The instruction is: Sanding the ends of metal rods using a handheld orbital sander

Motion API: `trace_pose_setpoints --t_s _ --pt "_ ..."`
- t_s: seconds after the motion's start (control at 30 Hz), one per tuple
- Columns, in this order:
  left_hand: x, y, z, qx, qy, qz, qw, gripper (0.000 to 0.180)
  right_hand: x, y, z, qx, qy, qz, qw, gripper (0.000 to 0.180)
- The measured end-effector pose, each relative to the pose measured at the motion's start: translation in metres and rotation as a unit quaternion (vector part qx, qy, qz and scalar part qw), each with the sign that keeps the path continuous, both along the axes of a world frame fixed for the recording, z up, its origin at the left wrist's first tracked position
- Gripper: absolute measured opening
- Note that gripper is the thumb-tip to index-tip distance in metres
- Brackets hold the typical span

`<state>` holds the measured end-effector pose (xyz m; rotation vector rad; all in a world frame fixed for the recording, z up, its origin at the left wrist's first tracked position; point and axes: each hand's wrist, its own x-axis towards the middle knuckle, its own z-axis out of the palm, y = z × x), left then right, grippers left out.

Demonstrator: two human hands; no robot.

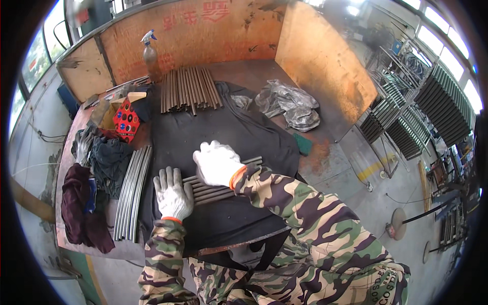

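Several grey metal tubes (212,194) lie side by side on the black cloth (175,137) in front of me. My left hand (174,194), in a white knit glove with an orange cuff, rests flat at their left ends with its fingers stretched out. Over the same tubes my right hand (216,163), gloved alike, is closed with its fingers curled; what lies inside it is hidden. Left of my left hand, a row of shinier tubes (133,195) points away from me. Farther back is a stack of brown, rusty-looking tubes (189,90).
Wooden boards (203,38) wall the table's back and right. A spray bottle (150,57) stands at the back. A red patterned box (127,119) and dark rags (86,208) lie left; crumpled plastic (290,104) and a green pad (303,144) lie right. Racks of tubes (401,112) stand beyond.
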<state>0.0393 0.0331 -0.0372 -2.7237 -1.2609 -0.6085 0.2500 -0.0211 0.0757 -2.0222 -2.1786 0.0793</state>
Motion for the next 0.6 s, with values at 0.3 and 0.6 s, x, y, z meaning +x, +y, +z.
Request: trace_pose_setpoints --t_s 0.3,0.6 --pt "0.001 -0.007 0.003 -0.011 0.017 0.001 1.000 0.066 0.006 0.001 -0.019 0.093 -0.002 0.019 0.995 0.020" --pt "-0.001 0.012 0.003 -0.030 0.015 0.047 0.998 0.062 -0.020 -0.020 -0.011 0.034 0.000 0.034 0.999 0.022"
